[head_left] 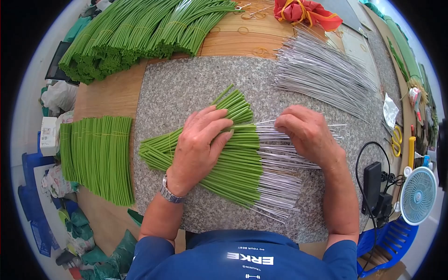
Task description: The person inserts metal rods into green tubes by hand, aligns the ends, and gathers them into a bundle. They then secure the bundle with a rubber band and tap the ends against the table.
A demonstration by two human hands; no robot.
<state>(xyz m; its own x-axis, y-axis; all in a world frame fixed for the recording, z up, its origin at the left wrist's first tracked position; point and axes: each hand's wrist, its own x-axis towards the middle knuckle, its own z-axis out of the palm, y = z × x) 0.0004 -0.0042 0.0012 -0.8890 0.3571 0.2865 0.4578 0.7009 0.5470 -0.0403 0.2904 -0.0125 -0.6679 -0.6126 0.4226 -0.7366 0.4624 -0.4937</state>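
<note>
A fan-shaped spread of green plastic stems (233,172) lies on the grey stone slab in front of me. Silvery wires (277,186) stick out of their right ends. My left hand (198,144) rests across the stems, fingers curled over them and thumb near one stem's wire end. On the right, my right hand (305,133) is closed in a pinch on a thin wire by the stem openings; its fingertips are partly hidden. Several stems (235,105) at the upper edge of the spread show no wires.
Loose metal wires (324,72) lie at the upper right. Banded green stem bundles (140,32) are heaped at the far left, with another bundle (95,156) nearer. Yellow scissors (396,140), a black adapter (372,186) with cable and a small fan (418,196) stand at right.
</note>
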